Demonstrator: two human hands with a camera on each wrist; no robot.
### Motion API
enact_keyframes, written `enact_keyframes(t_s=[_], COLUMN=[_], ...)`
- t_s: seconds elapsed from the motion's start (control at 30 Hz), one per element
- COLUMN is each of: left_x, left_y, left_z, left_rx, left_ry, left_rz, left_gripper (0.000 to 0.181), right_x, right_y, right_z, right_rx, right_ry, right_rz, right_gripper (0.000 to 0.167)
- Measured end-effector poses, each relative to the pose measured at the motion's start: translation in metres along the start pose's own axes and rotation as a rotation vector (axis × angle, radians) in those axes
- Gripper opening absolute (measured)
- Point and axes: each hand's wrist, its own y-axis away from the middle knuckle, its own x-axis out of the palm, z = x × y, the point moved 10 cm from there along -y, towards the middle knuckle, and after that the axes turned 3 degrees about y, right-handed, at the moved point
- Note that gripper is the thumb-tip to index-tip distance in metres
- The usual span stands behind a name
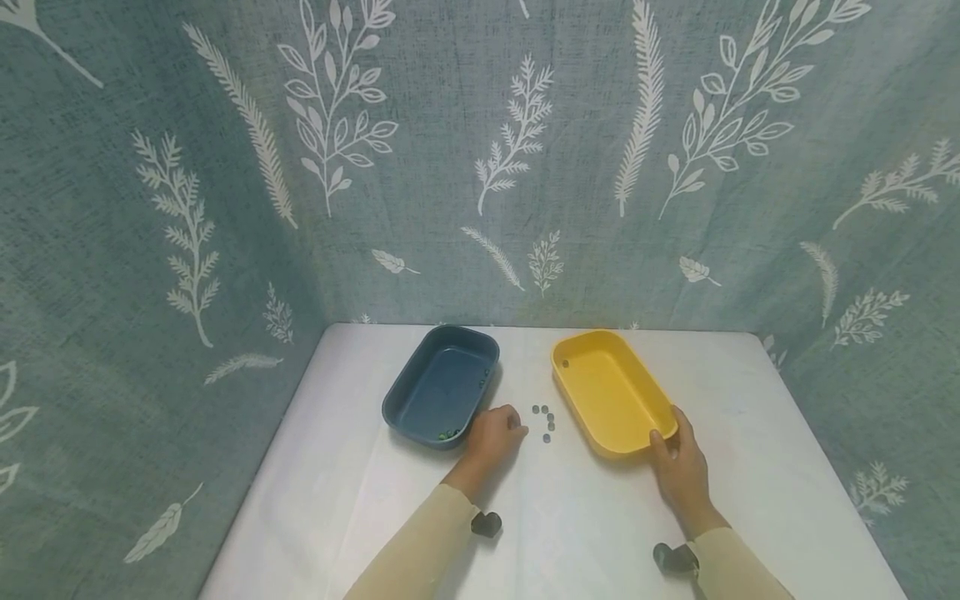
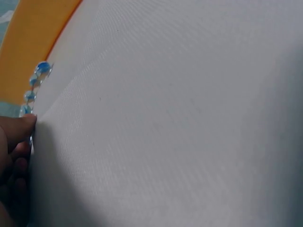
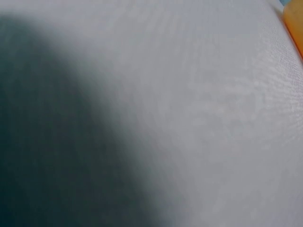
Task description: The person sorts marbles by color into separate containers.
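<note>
My left hand (image 1: pixel 495 429) is beside the right wall of the dark blue tray (image 1: pixel 438 392), fingers curled, thumb toward several small glass marbles (image 1: pixel 551 417). In the left wrist view the marbles (image 2: pixel 42 67) look clear with blue inside, and a glassy glint shows just under the thumb (image 2: pixel 21 127). Whether the fingers pinch a marble is hidden. My right hand (image 1: pixel 682 471) grips the near right corner of the yellow tray (image 1: pixel 611 392), thumb over the rim and fingers along the outer wall. The right wrist view shows no hand, only the yellow tray's edge (image 3: pixel 294 23).
One marble (image 1: pixel 566 364) lies in the yellow tray's far left corner. Green marbles (image 1: pixel 447 435) sit at the blue tray's near end, with darker ones (image 1: pixel 483 378) along its right side. Both trays stand on a white-covered table (image 1: pixel 577 533), before a leaf-patterned curtain (image 1: pixel 585 275).
</note>
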Motion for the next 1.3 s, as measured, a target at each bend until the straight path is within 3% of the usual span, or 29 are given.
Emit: enact_keyframes(t_s=[0.23, 0.43, 0.7, 1.3], left_x=[0.003, 0.005, 0.004, 0.006], left_y=[-0.002, -0.004, -0.007, -0.014], left_z=[-0.001, -0.006, -0.026, -0.062], left_rx=[0.007, 0.040, 0.093, 0.116], left_ry=[0.015, 0.062, 0.079, 0.043], left_rz=[0.025, 0.048, 0.066, 0.085], left_gripper=[0.010, 0.014, 0.013, 0.012], right_x=[-0.001, -0.002, 0.000, 0.000], right_y=[-0.001, -0.001, -0.002, -0.001], right_z=[-0.002, -0.002, -0.005, -0.002], right_rx=[0.009, 0.009, 0.008, 0.026], right_ry=[0.001, -0.006, -0.003, -0.010], right_rz=[-0.011, -0.013, -0.011, 0.006], right_gripper=[0.065, 0.065, 0.065, 0.066])
